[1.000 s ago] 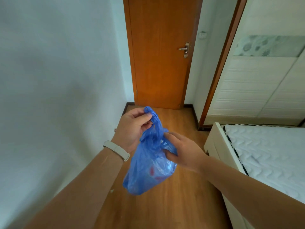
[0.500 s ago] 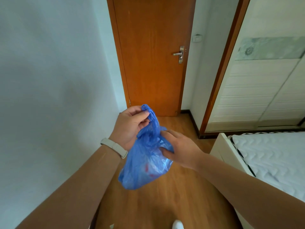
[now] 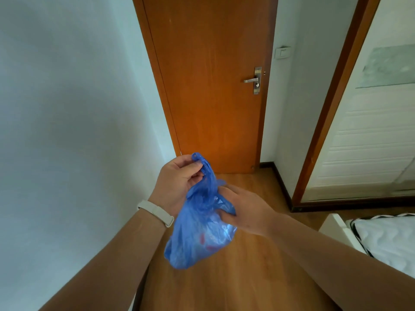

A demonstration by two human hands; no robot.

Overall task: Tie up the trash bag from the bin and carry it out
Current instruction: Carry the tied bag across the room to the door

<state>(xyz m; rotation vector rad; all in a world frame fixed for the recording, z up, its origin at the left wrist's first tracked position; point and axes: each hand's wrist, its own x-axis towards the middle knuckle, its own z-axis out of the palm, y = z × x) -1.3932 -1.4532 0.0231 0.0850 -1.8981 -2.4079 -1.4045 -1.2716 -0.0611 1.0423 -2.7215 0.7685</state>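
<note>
A small blue plastic trash bag (image 3: pixel 197 239) hangs in front of me above the wooden floor, with something red showing through its lower part. My left hand (image 3: pixel 177 182) pinches the bunched top of the bag between thumb and fingers; a pale band sits on that wrist. My right hand (image 3: pixel 244 209) grips the bag's gathered neck from the right side, lower than the left hand. The bin is out of view.
A closed orange wooden door (image 3: pixel 213 86) with a metal lever handle (image 3: pixel 252 80) stands straight ahead. A white wall (image 3: pixel 67 131) runs along the left. A sliding wardrobe (image 3: pixel 368 131) is at right, and a white bed corner (image 3: pixel 368 234) at lower right.
The door has come closer and fills more of the view as I walk toward it. Both hands keep their hold on the bag, now lower in the frame.
</note>
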